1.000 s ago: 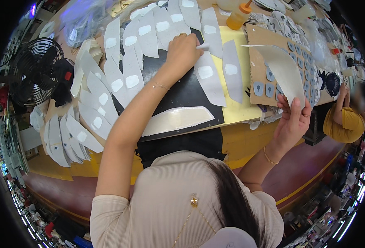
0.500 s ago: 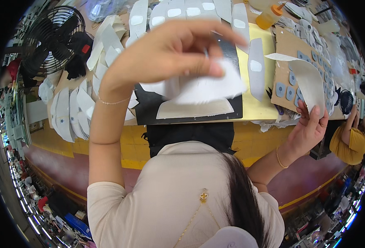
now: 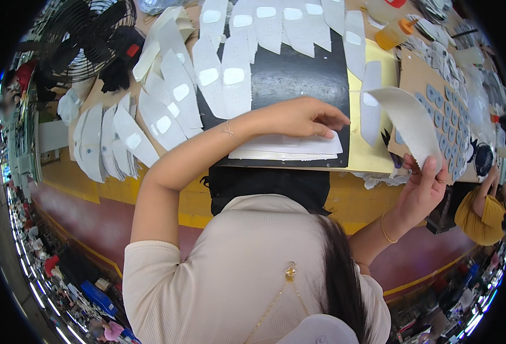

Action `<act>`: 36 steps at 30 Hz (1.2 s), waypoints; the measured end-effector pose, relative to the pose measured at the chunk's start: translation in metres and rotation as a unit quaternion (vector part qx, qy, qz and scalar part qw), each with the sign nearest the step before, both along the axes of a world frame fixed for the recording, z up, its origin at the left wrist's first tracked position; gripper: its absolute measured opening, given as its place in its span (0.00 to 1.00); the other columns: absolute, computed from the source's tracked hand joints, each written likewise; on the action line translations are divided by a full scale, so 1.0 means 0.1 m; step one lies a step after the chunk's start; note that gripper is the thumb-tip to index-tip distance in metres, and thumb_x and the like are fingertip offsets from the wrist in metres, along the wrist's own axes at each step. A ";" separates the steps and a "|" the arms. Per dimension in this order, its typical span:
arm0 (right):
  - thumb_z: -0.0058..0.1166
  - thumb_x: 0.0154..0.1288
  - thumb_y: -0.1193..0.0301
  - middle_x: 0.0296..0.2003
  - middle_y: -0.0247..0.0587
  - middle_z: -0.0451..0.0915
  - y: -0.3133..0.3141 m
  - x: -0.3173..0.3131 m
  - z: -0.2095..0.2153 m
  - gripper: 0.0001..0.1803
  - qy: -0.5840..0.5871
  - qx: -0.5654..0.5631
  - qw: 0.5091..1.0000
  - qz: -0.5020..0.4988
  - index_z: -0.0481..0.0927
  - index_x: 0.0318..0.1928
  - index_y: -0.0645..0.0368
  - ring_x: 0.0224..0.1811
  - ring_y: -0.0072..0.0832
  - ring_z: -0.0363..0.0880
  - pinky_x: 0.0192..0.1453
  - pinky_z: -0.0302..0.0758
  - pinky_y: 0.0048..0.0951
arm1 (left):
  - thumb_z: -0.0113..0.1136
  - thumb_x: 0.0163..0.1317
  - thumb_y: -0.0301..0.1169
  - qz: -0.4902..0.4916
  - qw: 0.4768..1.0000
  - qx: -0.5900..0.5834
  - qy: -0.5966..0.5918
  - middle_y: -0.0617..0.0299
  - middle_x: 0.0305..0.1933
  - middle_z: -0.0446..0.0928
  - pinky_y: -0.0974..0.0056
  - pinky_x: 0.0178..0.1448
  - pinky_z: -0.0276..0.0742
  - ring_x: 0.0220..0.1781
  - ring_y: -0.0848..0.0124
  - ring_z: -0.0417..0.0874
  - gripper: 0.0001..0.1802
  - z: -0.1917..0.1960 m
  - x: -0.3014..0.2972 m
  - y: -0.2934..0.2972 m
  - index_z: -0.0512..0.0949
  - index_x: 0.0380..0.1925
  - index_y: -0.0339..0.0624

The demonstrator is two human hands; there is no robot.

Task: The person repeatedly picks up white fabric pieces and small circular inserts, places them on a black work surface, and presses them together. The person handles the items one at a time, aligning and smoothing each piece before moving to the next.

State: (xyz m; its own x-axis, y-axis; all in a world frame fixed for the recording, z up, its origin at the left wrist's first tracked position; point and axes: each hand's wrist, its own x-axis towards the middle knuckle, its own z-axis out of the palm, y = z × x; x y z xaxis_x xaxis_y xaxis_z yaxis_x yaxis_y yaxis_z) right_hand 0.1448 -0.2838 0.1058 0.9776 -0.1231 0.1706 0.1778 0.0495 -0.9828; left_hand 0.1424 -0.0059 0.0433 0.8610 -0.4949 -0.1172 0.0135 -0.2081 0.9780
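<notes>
Head view: left hand (image 3: 302, 117) presses flat, fingers spread, steadying stacked white pieces (image 3: 290, 146) on the black mat (image 3: 290, 74); right hand (image 3: 422, 186) pinches a curled white piece (image 3: 405, 117) lifted clear of the counter (image 3: 373, 160).

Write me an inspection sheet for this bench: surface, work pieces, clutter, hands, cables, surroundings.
Surface: yellow table with a black mat on it.
Work pieces: white curved pieces stacked at the mat's near edge; one curved white piece held up at right.
Clutter: rows of white pieces with pale patches; cardboard sheet of blue-grey pads; orange squeeze bottle.
Hands: left hand rests on the stack; right hand pinches the raised piece.
Cables: nothing seen.
Surroundings: black fan at far left; another person's yellow sleeve at right.
</notes>
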 end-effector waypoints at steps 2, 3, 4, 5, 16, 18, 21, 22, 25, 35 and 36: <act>0.59 0.70 0.66 0.38 0.48 0.84 0.07 -0.04 -0.01 0.17 0.029 -0.012 0.999 0.040 0.77 0.50 0.69 0.32 0.32 0.85 0.39 0.82 0.30 | 0.59 0.69 0.38 0.058 0.997 0.032 -0.024 0.59 0.42 0.84 0.66 0.52 0.77 0.43 0.70 0.82 0.19 0.04 0.04 0.16 0.79 0.56 0.43; 0.59 0.70 0.66 0.38 0.48 0.84 0.14 -0.06 -0.04 0.17 0.053 -0.023 0.995 0.079 0.78 0.50 0.69 0.32 0.31 0.85 0.39 0.81 0.29 | 0.58 0.70 0.41 0.091 0.994 0.050 -0.036 0.59 0.40 0.84 0.65 0.51 0.78 0.42 0.69 0.82 0.19 0.11 0.03 0.26 0.80 0.55 0.43; 0.58 0.71 0.66 0.37 0.47 0.84 0.22 -0.09 -0.07 0.17 0.076 -0.035 0.989 0.118 0.78 0.49 0.69 0.32 0.31 0.85 0.39 0.81 0.28 | 0.54 0.72 0.46 0.144 0.986 -0.078 0.042 0.59 0.39 0.83 0.66 0.43 0.80 0.39 0.71 0.83 0.22 0.21 -0.10 0.36 0.81 0.51 0.39; 0.58 0.71 0.67 0.37 0.46 0.84 0.29 -0.13 -0.07 0.17 0.099 -0.051 0.982 0.152 0.78 0.49 0.69 0.32 0.30 0.85 0.39 0.81 0.27 | 0.51 0.73 0.47 0.144 0.980 -0.107 0.082 0.58 0.39 0.83 0.67 0.43 0.80 0.40 0.71 0.84 0.24 0.29 -0.24 0.49 0.81 0.50 0.38; 0.60 0.70 0.66 0.29 0.38 0.84 0.69 -0.27 -0.37 0.14 0.338 -0.121 0.884 0.300 0.81 0.40 0.68 0.28 0.20 0.83 0.30 0.77 0.18 | 0.64 0.66 0.31 0.353 0.897 -0.052 0.262 0.58 0.30 0.84 0.74 0.29 0.79 0.29 0.74 0.86 0.12 0.29 -1.31 0.62 0.82 0.39 0.30; 0.62 0.69 0.65 0.25 0.36 0.82 0.72 -0.21 -0.40 0.14 0.341 -0.174 0.879 0.285 0.80 0.36 0.67 0.25 0.17 0.81 0.28 0.76 0.17 | 0.65 0.65 0.31 0.372 0.891 -0.013 0.259 0.59 0.28 0.83 0.76 0.27 0.79 0.26 0.75 0.85 0.11 0.22 -1.30 0.62 0.82 0.37 0.31; 0.63 0.67 0.66 0.20 0.34 0.80 0.76 -0.15 -0.47 0.15 0.308 -0.222 0.888 0.259 0.80 0.32 0.66 0.21 0.15 0.78 0.25 0.74 0.17 | 0.67 0.64 0.33 0.381 0.887 0.044 0.256 0.60 0.24 0.81 0.77 0.23 0.76 0.21 0.78 0.83 0.12 0.19 -1.23 0.61 0.82 0.33 0.33; 0.63 0.67 0.66 0.19 0.34 0.79 0.76 -0.12 -0.48 0.14 0.303 -0.235 0.887 0.258 0.80 0.31 0.67 0.21 0.15 0.77 0.25 0.74 0.17 | 0.68 0.63 0.34 0.381 0.886 0.062 0.256 0.61 0.22 0.81 0.77 0.22 0.74 0.20 0.78 0.82 0.12 0.19 -1.21 0.60 0.82 0.32 0.33; 0.63 0.67 0.67 0.18 0.34 0.79 0.79 -0.08 -0.51 0.14 0.296 -0.264 0.885 0.245 0.80 0.30 0.67 0.19 0.14 0.75 0.24 0.73 0.17 | 0.69 0.63 0.35 0.382 0.878 0.066 0.281 0.63 0.18 0.78 0.78 0.19 0.70 0.16 0.80 0.79 0.14 0.21 -1.15 0.60 0.81 0.29 0.33; 0.63 0.67 0.67 0.18 0.34 0.79 0.84 -0.04 -0.50 0.14 0.296 -0.309 0.873 0.234 0.81 0.31 0.67 0.18 0.14 0.75 0.22 0.73 0.17 | 0.70 0.62 0.38 0.372 0.873 0.087 0.302 0.64 0.15 0.76 0.77 0.15 0.68 0.12 0.80 0.75 0.17 0.11 -1.11 0.63 0.78 0.24 0.36; 0.63 0.67 0.67 0.18 0.34 0.79 0.83 -0.04 -0.50 0.14 0.297 -0.308 0.874 0.232 0.81 0.31 0.67 0.18 0.14 0.75 0.22 0.73 0.17 | 0.70 0.62 0.38 0.373 0.872 0.087 0.306 0.64 0.15 0.75 0.78 0.15 0.68 0.11 0.80 0.75 0.17 0.11 -1.10 0.63 0.78 0.23 0.36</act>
